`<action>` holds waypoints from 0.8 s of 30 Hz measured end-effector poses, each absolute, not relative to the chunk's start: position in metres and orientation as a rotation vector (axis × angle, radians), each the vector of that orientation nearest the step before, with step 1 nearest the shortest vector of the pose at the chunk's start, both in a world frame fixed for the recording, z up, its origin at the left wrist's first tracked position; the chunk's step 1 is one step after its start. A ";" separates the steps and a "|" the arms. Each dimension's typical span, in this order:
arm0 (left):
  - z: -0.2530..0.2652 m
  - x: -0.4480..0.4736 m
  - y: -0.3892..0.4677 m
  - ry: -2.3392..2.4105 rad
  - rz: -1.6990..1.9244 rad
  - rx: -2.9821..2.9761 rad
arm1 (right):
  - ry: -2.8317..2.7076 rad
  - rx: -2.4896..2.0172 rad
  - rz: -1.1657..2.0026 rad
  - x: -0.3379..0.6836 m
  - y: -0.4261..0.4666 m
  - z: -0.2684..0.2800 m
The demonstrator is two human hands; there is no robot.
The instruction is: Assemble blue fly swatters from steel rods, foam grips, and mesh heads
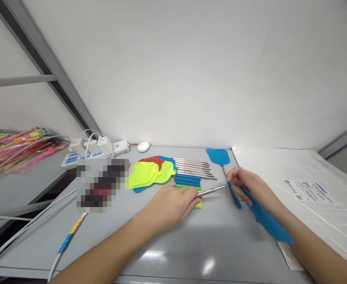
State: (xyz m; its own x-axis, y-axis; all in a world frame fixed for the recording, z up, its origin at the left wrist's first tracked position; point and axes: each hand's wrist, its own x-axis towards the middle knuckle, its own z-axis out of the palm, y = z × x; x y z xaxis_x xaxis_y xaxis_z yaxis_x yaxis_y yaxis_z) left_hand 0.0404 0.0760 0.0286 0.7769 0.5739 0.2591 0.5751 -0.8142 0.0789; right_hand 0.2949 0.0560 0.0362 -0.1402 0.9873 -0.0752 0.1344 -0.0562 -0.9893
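My left hand (176,203) is closed around a slim metal rod (213,191), whose bare end points right. Under its fingers lie several handle tubes in blue, green and red, the blue tubes (188,180) showing best. My right hand (246,183) is closed on a blue fly swatter head (269,223), which slants down below the wrist, slightly blurred. Just by its fingertips, a blue fly swatter (219,157) with a metal shaft and blue handle lies on the table; whether the fingers touch it I cannot tell.
Yellow swatter heads (143,174) lie with red and blue ones, left of a row of metal rods (192,166). Further left are a pixelated phone-like object (104,185), a power strip (96,154) and cables. A white wrapped package (294,169) covers the right side; bagged colourful items (22,150) sit far left.
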 end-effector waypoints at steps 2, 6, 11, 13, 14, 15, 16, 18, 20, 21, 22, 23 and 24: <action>0.029 0.040 0.076 -0.957 -0.433 -2.960 | -1.220 -1.124 1.224 0.299 0.060 0.036; 0.028 0.039 0.077 -0.930 -0.412 -2.998 | -1.100 -1.028 1.062 0.306 0.068 0.036; 0.024 0.043 0.075 -0.836 -0.369 -3.040 | -1.125 -1.030 1.067 0.312 0.074 0.026; 0.023 0.045 0.073 -0.821 -0.339 -3.045 | -1.167 -1.054 1.030 0.313 0.076 0.023; 0.022 0.046 0.071 -0.820 -0.316 -3.044 | -1.180 -1.061 1.011 0.314 0.077 0.022; 0.022 0.047 0.070 -0.818 -0.287 -3.043 | -1.183 -1.064 0.993 0.315 0.077 0.022; 0.021 0.048 0.069 -0.817 -0.258 -3.042 | -1.181 -1.065 0.977 0.315 0.078 0.021; 0.019 0.050 0.067 -0.816 -0.216 -3.041 | -1.170 -1.066 0.957 0.317 0.079 0.021; 0.017 0.051 0.067 -0.821 -0.216 -3.042 | -1.153 -1.058 0.967 0.319 0.079 0.021; 0.017 0.051 0.067 -0.829 -0.224 -3.045 | -1.137 -1.045 0.984 0.320 0.079 0.020; 0.016 0.051 0.068 -0.839 -0.234 -3.046 | -1.118 -1.031 1.006 0.321 0.079 0.020; 0.015 0.051 0.068 -0.848 -0.243 -3.050 | -1.100 -1.021 1.023 0.321 0.079 0.020; 0.015 0.051 0.069 -0.857 -0.250 -3.053 | -1.088 -1.017 1.038 0.321 0.079 0.020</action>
State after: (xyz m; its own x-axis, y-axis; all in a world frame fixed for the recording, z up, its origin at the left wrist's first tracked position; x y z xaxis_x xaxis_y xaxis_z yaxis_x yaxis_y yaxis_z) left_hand 0.0514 0.0687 0.0148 0.8424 0.5201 0.1404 0.5140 -0.8541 0.0801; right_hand 0.3207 0.0794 0.0201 0.1478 0.9718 0.1839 -0.1372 0.2043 -0.9693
